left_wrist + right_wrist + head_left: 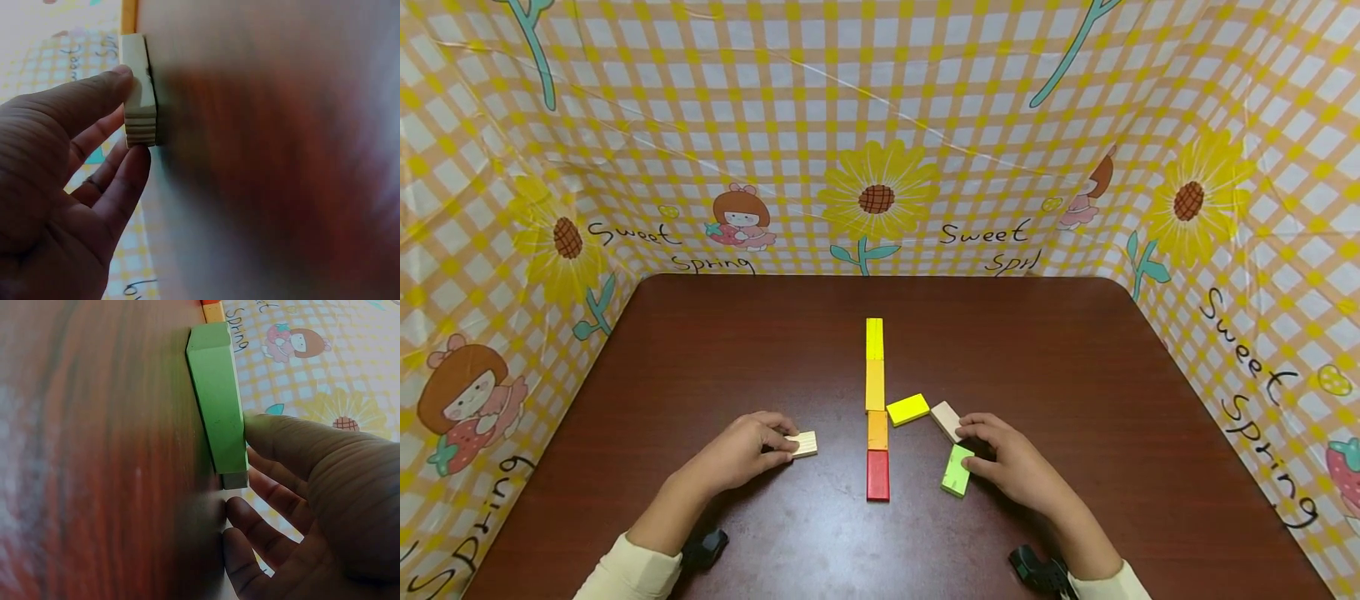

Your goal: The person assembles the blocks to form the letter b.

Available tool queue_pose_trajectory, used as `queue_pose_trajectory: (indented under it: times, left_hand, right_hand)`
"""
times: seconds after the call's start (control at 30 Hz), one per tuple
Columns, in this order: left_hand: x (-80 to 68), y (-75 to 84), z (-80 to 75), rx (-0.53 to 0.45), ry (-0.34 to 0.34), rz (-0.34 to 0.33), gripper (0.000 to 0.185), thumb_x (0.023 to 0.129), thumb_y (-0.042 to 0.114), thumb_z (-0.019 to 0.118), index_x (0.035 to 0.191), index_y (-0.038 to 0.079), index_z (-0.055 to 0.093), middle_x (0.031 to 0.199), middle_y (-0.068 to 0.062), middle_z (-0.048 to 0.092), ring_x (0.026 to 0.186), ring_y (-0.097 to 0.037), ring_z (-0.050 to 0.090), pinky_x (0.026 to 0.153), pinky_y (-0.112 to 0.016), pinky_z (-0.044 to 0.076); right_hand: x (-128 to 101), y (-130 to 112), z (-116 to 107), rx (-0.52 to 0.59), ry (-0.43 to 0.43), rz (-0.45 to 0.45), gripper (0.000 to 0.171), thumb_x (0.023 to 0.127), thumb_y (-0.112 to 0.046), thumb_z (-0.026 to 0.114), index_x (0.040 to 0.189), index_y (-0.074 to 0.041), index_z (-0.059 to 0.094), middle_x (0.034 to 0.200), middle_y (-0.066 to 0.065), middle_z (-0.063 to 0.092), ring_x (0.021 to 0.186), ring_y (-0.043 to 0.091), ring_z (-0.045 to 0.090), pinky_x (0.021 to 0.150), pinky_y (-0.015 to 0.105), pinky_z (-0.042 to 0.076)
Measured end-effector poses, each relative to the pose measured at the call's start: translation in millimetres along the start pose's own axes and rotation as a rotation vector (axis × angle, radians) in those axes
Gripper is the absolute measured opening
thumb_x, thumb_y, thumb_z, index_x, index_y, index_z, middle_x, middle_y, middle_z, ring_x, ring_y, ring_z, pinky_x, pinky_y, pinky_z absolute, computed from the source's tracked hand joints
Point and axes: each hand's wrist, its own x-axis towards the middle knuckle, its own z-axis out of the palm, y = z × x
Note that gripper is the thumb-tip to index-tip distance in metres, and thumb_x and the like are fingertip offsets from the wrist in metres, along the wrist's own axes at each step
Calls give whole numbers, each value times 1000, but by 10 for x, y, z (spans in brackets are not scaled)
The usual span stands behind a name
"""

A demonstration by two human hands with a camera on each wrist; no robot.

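Note:
A line of blocks runs down the middle of the brown table [715, 358]: yellow [874, 337], yellow-orange [875, 385], orange [877, 430] and red [877, 475]. My left hand [790, 446] pinches a pale wooden block [805, 444] left of the line. In the left wrist view the thumb and a finger of that hand [128, 119] sit on the pale block's [139, 90] edges. My right hand [972, 450] lies right of the line, thumb against a green block [957, 470] and fingertips at a beige block [946, 421]. The right wrist view shows the thumb of this hand [240, 469] on the green block [215, 400].
A loose yellow block [907, 409] lies askew beside the line, just left of the beige one. Checked yellow sheeting with sunflowers [877, 198] walls the table at the back and both sides. Dark wrist mounts [1037, 571] sit near the table's front edge.

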Motion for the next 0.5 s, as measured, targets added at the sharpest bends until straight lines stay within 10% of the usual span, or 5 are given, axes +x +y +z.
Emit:
queue_pose_trajectory:
  times: [0.5]
  left_hand:
    - [-186,169,216,-192,40,-60,16,86,10,78,102,11,80,106,9,66,95,-8,61,80,-29,52]
  right_hand:
    - [-8,13,-2,7,7,-3,35,85,-6,77,119,-5,69,133,6,57,123,29,54,99,50,44]
